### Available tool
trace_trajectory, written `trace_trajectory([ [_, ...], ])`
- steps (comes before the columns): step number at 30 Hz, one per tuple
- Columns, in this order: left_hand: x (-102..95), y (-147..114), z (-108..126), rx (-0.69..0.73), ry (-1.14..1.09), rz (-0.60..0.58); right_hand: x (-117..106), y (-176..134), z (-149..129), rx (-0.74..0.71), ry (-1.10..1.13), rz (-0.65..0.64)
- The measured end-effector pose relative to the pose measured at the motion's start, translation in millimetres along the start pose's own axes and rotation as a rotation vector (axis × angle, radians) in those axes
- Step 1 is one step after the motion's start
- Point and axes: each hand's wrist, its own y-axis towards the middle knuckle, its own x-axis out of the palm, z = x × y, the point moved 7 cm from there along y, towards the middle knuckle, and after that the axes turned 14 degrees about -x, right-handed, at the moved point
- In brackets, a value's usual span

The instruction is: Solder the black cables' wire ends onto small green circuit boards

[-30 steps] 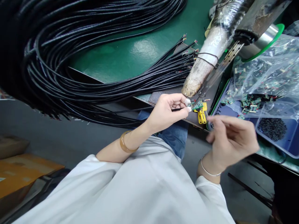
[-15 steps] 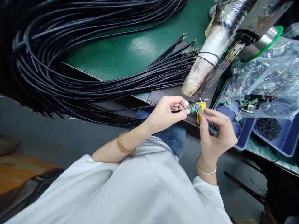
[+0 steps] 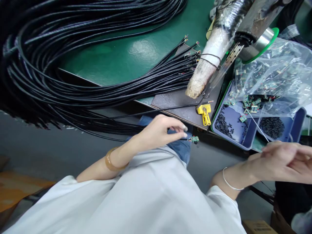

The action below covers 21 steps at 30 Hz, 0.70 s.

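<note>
My left hand [image 3: 165, 129] is over my lap, its thumb and fingers apart. Just past its fingertips a small green circuit board [image 3: 195, 139] hangs on the end of a black cable, which passes behind the hand. At the right edge of the view my right hand [image 3: 285, 159] is smeared by motion, its fingers curled. A thin whitish solder wire [image 3: 258, 126] runs from it up over the blue trays. On the bench edge, a yellow clip [image 3: 204, 113] grips another black cable with a bare end, under the soldering iron's tip [image 3: 200, 101].
A large bundle of black cables [image 3: 102, 92] spreads over the green bench [image 3: 148, 48]. A white wrapped tube [image 3: 202, 73] and the iron reach down from above. Blue trays [image 3: 247, 143] hold small black parts and boards, under a plastic bag [image 3: 273, 74]. A solder spool [image 3: 259, 45] stands behind.
My left hand has drawn back toward my lap and its fingers have parted. The board has dropped away from the yellow clip. My right hand has swung far right with the wire.
</note>
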Motion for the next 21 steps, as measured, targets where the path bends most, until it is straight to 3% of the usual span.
trace_trajectory([
  [1, -15.1, -3.0, 0.0, 0.045, 0.020, 0.178, -5.6, 2.0, 4.7, -0.076, -0.075, -0.014],
  [3, -38.7, -9.5, 1.7, 0.148, 0.157, 0.487, 9.1, -2.0, 22.7, -0.145, -0.198, -0.352],
  [4, -43.9, -9.6, 2.2, 0.185, 0.261, 0.567, 19.6, -8.1, 32.9, -0.171, -0.232, -0.537],
  [5, -45.6, -6.7, 1.5, 0.206, 0.361, 0.596, 28.9, -14.9, 42.7, -0.188, -0.253, -0.683],
  [7, -45.3, 3.1, -1.6, 0.217, 0.491, 0.587, 43.9, -24.3, 57.9, -0.225, -0.315, -0.854],
  [12, -46.3, 12.3, 8.3, 0.174, 0.478, 0.546, 70.5, -24.5, 74.4, -0.244, -0.427, -0.957],
  [14, -34.5, 9.4, 18.1, 0.129, 0.404, 0.348, 74.1, -18.4, 73.8, -0.242, -0.424, -0.939],
  [16, 0.1, 0.2, 28.2, 0.127, 0.281, -0.094, 71.9, -9.8, 65.7, -0.230, -0.361, -0.861],
  [18, 42.5, -22.4, 40.7, 0.216, 0.130, -0.574, 63.3, -0.9, 48.2, -0.169, -0.205, -0.724],
  [19, 57.8, -31.4, 44.4, 0.249, 0.056, -0.717, 57.2, 2.2, 37.1, -0.109, -0.102, -0.646],
  [20, 68.6, -34.1, 44.3, 0.240, -0.018, -0.768, 51.2, 3.4, 24.2, -0.035, 0.035, -0.573],
  [21, 74.8, -30.0, 39.8, 0.183, -0.092, -0.731, 46.2, 2.6, 9.8, 0.041, 0.182, -0.512],
])
